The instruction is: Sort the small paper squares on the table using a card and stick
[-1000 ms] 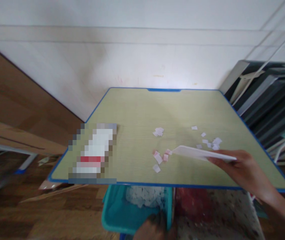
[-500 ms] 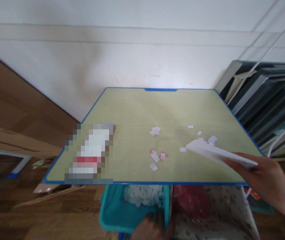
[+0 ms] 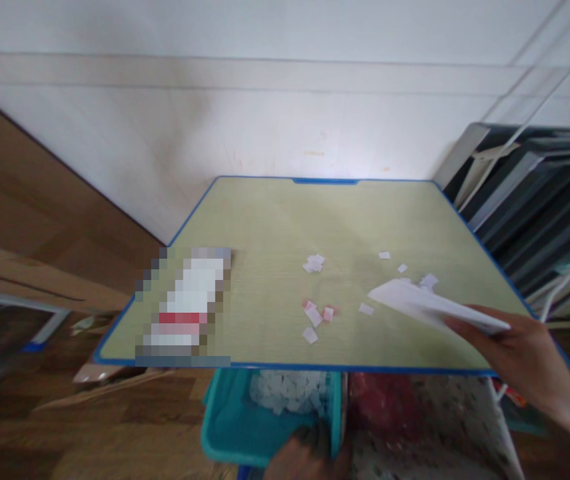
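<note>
My right hand pinches a sheet of white paper, holding it slanted with its far end low over the right part of the table. Several small white paper pieces lie around and partly behind that end, and one piece sits just left of it. More pieces form a small pile mid-table, with white and pink ones nearer me. My left hand is closed at the near right of a teal basket below the table edge; its fingertips are hidden.
White pieces fill the far part of the basket. A blurred-out object lies on the table's left. Dark framed panels lean at the right, a brown board stands left, and a white wall rises behind.
The paper in my right hand has shifted slightly left against the table. The loose piece by its tip has slid toward me and turned. My left hand stays by the basket; the view moved slightly.
</note>
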The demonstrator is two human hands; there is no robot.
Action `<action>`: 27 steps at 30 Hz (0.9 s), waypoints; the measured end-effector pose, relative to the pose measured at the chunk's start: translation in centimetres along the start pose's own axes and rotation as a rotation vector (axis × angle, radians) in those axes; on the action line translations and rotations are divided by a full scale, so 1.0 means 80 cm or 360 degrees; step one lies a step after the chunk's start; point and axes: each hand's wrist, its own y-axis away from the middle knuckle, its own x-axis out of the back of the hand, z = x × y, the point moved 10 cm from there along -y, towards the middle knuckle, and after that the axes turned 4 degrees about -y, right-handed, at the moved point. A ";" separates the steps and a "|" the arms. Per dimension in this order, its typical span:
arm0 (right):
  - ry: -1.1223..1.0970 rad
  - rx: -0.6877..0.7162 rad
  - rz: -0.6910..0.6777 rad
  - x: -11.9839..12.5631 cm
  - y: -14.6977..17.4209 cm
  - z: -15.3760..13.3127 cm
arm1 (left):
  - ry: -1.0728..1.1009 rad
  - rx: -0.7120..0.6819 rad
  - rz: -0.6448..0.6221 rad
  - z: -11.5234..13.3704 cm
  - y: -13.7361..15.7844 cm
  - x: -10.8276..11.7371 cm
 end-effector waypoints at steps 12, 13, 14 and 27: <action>0.0025 0.0184 0.0005 -0.019 0.006 -0.023 | 0.0023 -0.0013 -0.0085 0.002 0.002 -0.010; 0.0013 0.0234 -0.0061 -0.028 0.007 -0.031 | 0.0029 -0.0009 -0.0097 0.002 0.003 -0.011; 0.0002 0.0268 -0.0115 -0.036 0.007 -0.038 | 0.0035 -0.0012 -0.0102 0.002 0.003 -0.012; 0.0018 0.0344 -0.0177 -0.062 -0.002 -0.047 | 0.0040 0.0005 -0.0097 0.000 0.000 -0.003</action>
